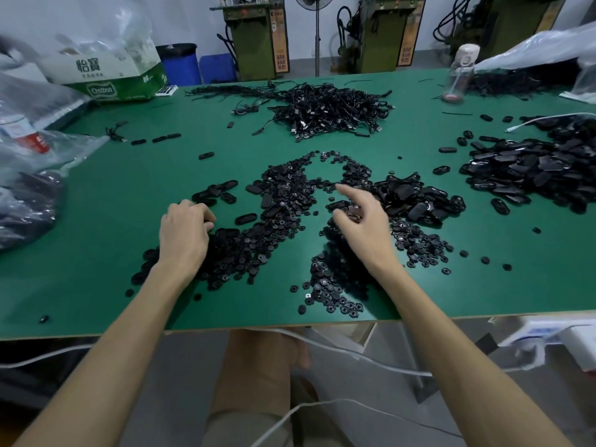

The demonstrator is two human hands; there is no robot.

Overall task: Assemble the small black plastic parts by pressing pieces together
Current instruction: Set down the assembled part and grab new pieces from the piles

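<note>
We count one green table [129, 204], two bare hands, and four heaps of black parts. The pieces in each heap are too many to count.

At the table's middle lies a wide spread of small round pieces [290, 188], running down toward six o'clock. Just beside it, at four o'clock, sits a smaller heap of oval shells [416, 198]. A larger heap of oval shells [529, 169] lies at three o'clock, well apart from the middle. A heap of short cables [329, 111] lies at twelve o'clock. Three loose oblong pieces [159, 139] lie in a row at ten o'clock.

One clear bottle [461, 72] stands at one o'clock, one cardboard box [106, 72] at eleven o'clock, and crumpled plastic bags [32, 162] at nine o'clock.

Our left hand [185, 233] rests at seven o'clock on the edge of the round pieces. Its fingers are curled tightly under, and we cannot tell whether they grip anything.

Our right hand [367, 224] is at five o'clock, spread and relaxed over the round pieces. Its index finger [350, 193] is stretched out toward twelve o'clock, the thumb is held apart, and the other fingers are loosely bent, touching the pieces beneath.
</note>
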